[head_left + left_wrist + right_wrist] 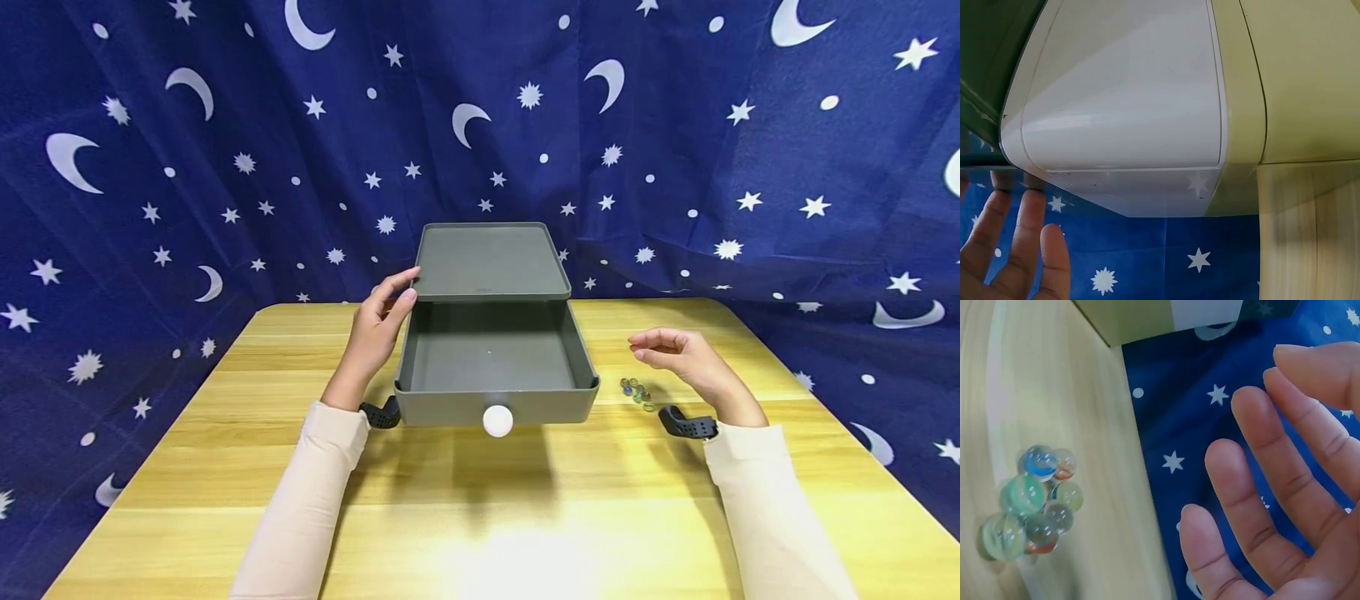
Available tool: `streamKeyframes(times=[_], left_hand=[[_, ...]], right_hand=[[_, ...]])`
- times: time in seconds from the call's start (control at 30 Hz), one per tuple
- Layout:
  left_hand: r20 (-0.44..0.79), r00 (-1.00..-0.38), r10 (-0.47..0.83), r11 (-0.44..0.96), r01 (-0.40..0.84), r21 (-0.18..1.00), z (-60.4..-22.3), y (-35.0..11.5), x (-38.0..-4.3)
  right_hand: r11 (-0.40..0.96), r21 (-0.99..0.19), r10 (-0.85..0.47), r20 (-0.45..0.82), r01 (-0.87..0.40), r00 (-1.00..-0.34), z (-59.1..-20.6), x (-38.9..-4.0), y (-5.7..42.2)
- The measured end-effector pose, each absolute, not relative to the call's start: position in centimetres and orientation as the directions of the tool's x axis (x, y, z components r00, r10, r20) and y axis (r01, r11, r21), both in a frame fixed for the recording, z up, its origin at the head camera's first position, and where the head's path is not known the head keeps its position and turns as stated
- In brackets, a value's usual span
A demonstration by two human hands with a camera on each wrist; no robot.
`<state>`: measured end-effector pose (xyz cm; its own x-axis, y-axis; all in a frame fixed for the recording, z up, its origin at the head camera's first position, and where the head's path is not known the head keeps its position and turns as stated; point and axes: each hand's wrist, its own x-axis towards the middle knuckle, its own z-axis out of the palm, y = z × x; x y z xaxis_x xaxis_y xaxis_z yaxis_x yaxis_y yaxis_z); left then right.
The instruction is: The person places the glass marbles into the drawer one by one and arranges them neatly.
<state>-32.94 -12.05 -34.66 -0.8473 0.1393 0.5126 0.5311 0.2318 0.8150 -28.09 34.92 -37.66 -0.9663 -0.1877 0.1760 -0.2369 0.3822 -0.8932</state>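
A grey drawer box (491, 260) stands on the table with its drawer (491, 350) pulled out toward me; the drawer's floor is bare and a round white knob (497, 421) sits on its front. My left hand (378, 321) rests with its fingertips at the box's left side near the front edge of the top, fingers extended in the left wrist view. To the right of the drawer hovers my right hand (678, 354), fingers loosely bent, thumb near the index fingertip and no object showing between them. Several glass marbles (1025, 495) lie clustered below it on the table.
The wooden table (225, 467) carries the box near its back middle. Behind it hangs a dark blue curtain (420, 125) with white moons and stars. Each wrist bears a black camera mount (686, 423).
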Motion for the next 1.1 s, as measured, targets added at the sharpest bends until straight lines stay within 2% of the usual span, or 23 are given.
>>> streamKeyframes(times=[1.1], left_hand=[[0.519, -0.843, 0.144, 0.228, 0.538, 0.811, -34.8, -12.1, -33.1]], right_hand=[[0.57, -0.818, -0.144, -0.013, -0.073, -0.989, -39.8, -28.8, 35.8]])
